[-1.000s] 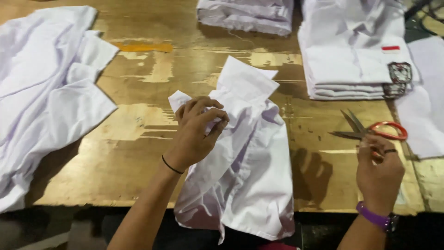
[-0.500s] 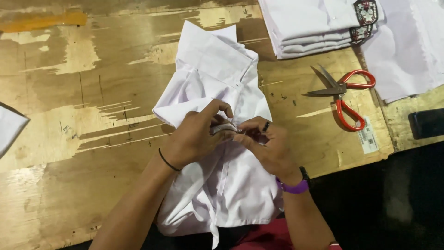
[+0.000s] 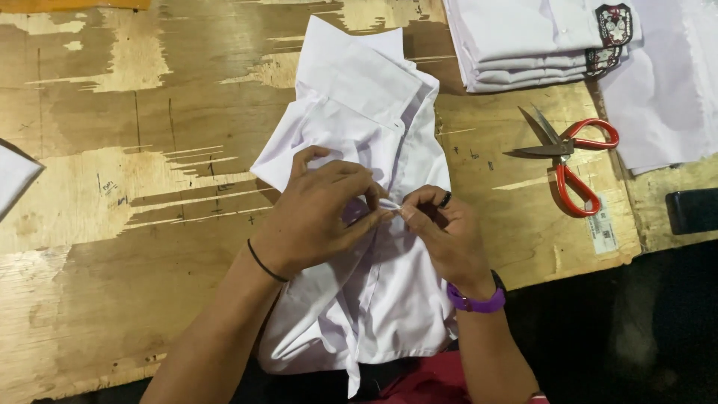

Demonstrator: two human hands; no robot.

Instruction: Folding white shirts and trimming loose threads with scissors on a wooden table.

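Here, at the far left edge of the frame, a corner of white cloth (image 3: pixel 13 176) pokes in over the worn wooden table (image 3: pixel 112 224), whose pale patches show through its brown finish. Moving right, the left hand (image 3: pixel 318 213) comes up from the bottom centre, a thin black band (image 3: pixel 263 263) round its wrist; its fingers are curled and drawn together, pinching a small fold of the white shirt (image 3: pixel 359 112) between thumb and fingertips. The shirt lies in the middle of the frame, crumpled, its folded top reaching toward the upper centre and its lower part hanging over the table's near edge at the bottom. Just beside it, the right hand (image 3: pixel 441 232) meets the left one at the same spot, its thumb and forefinger nipped on that bit of fabric, so both hands touch at the pinch; it bears a dark ring (image 3: pixel 446 199) on one finger and a purple wristband (image 3: pixel 477 302). Further right, red-handled scissors (image 3: pixel 568 153) lie flat on the table, blades partly apart, pointing toward the shirt, well clear of both hands. In the upper right a stack of folded white shirts (image 3: pixel 523 45) sits, with dark badges at its right end, and more white cloth (image 3: pixel 666 97) beside it. At the right edge, lower down, is a dark flat object (image 3: pixel 692 211).
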